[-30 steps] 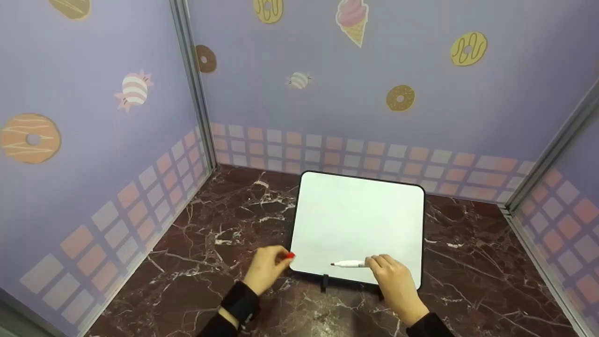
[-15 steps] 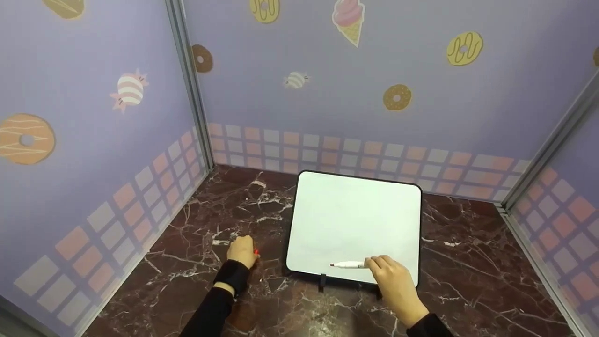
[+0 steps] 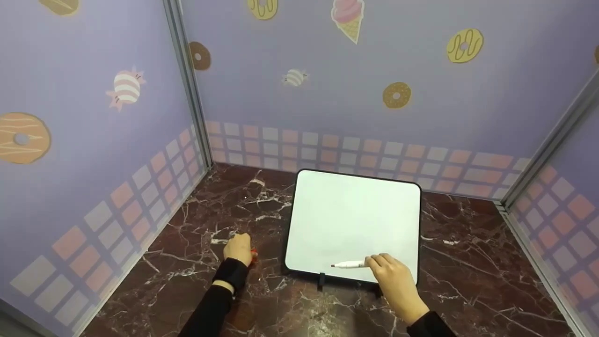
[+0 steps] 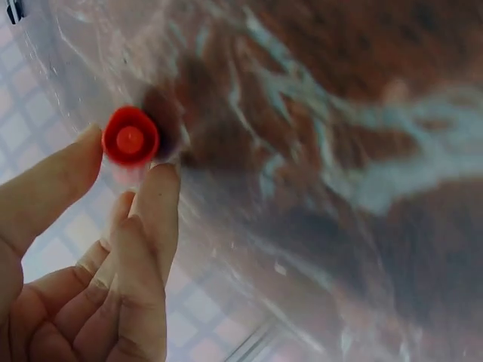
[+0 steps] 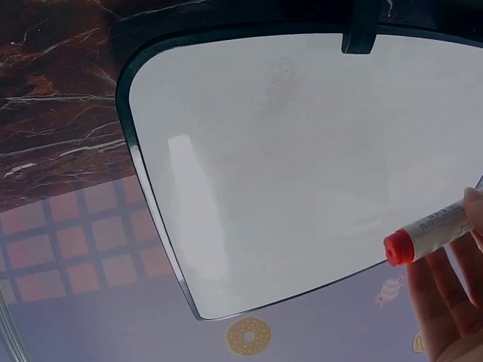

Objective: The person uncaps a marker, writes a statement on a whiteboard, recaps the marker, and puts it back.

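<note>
My right hand [image 3: 392,283] holds a white whiteboard marker [image 3: 350,264] by its rear part, over the lower part of the whiteboard [image 3: 353,220]. The marker's uncapped dark tip points left; its red end plug shows in the right wrist view. Left of the board, my left hand [image 3: 238,249] is low at the tabletop. In the left wrist view, a small red marker cap [image 4: 130,137] is between the tips of the thumb and index finger, its hollow end facing the camera. Whether the cap rests on the table cannot be told. The whiteboard's surface carries no clear marks.
The dark red marbled tabletop [image 3: 187,262] surrounds the board. Black clips or feet [image 3: 321,282] stick out from the board's front edge. Purple walls with printed sweets, such as the back wall [image 3: 346,107], enclose the table on the left, back and right.
My left hand has carried the red cap left, away from the board's lower left corner, and down toward the tabletop. The right hand and the marker have stayed almost still.
</note>
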### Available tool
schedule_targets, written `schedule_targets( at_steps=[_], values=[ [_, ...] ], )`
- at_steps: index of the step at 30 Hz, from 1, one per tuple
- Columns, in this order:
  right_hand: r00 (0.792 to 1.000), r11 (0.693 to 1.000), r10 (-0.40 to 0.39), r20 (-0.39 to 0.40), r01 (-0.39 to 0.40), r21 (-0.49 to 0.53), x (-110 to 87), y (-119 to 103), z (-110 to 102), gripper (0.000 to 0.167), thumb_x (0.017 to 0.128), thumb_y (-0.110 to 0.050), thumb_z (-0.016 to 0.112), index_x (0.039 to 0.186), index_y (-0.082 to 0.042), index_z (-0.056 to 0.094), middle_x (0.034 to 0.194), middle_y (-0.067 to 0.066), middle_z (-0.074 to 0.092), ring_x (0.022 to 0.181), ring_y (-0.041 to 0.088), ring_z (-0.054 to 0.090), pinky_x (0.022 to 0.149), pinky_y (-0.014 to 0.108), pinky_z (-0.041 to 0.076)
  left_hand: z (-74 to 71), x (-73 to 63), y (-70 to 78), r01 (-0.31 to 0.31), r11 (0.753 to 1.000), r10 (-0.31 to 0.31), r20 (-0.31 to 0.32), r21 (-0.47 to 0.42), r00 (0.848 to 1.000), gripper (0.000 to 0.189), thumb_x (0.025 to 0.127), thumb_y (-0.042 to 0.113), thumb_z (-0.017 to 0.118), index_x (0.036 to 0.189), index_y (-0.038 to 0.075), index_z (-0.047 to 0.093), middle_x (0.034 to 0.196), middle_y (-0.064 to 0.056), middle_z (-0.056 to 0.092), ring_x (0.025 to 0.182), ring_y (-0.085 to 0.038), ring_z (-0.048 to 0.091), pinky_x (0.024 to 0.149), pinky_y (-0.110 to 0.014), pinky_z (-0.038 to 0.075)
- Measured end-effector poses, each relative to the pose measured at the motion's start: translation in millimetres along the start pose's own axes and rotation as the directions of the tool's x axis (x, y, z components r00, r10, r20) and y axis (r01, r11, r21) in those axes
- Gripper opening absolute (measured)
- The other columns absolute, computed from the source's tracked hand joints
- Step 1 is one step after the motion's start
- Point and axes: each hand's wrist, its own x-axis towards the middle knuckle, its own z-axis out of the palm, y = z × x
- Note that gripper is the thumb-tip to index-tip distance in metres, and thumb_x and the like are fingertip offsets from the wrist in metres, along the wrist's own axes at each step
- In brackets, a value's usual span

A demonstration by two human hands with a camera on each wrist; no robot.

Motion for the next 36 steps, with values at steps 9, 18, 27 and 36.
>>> schedule_targets(
  at_steps=[9, 18, 27, 36],
  values=[
    [0.998, 0.999, -0.028, -0.055, 0.029, 0.019, 10.0, -3, 4, 0.023, 0.063, 0.000, 0.081, 0.084, -0.005, 0.074, 0.081, 0.005, 0.072, 0.075, 0.019, 0.066, 0.063, 0.029, 0.060, -22.5, -19.3, 66.0, -0.506, 0.857, 0.491, -0.140, -0.100, 0.860, 0.029, 0.092, 0.032, 0.068, 0.100, 0.004, 0.072, 0.100, -0.014, 0.075, 0.092, -0.030, 0.072, 0.081, -0.042, 0.061],
    [0.992, 0.996, -0.088, -0.087, 0.090, 0.012, 16.0, -15, 6, 0.013, 0.069, -0.008, 0.072, 0.082, -0.008, 0.075, 0.079, 0.002, 0.071, 0.076, 0.018, 0.064, 0.066, 0.030, 0.059, -8.5, -61.5, 136.3, -0.568, 0.657, 0.657, 0.007, -0.496, 0.754, 0.031, 0.084, 0.026, 0.079, 0.105, 0.004, 0.075, 0.095, -0.006, 0.077, 0.083, -0.012, 0.071, 0.078, -0.022, 0.059],
    [0.993, 0.996, -0.047, -0.104, 0.055, 0.070, 18.6, -20, 5, 0.027, 0.064, -0.004, 0.079, 0.090, -0.008, 0.075, 0.088, 0.006, 0.075, 0.085, 0.024, 0.068, 0.075, 0.035, 0.061, -3.3, -68.3, 140.6, -0.498, 0.668, 0.634, 0.073, -0.553, 0.770, 0.010, 0.084, 0.013, 0.078, 0.093, 0.008, 0.076, 0.082, -0.002, 0.076, 0.071, 0.000, 0.066, 0.069, -0.017, 0.057],
    [0.770, 0.513, 0.565, 0.295, -0.608, 0.605, 26.5, -16, -2, 0.080, 0.070, -0.009, 0.089, 0.141, -0.005, 0.052, 0.125, 0.019, 0.060, 0.111, 0.033, 0.056, 0.091, 0.047, 0.057, -5.4, -65.3, 129.8, -0.462, 0.614, 0.569, -0.048, -0.640, 0.821, 0.009, 0.085, 0.013, 0.077, 0.094, 0.010, 0.076, 0.084, -0.003, 0.077, 0.074, -0.005, 0.067, 0.071, -0.020, 0.056]
  ],
)
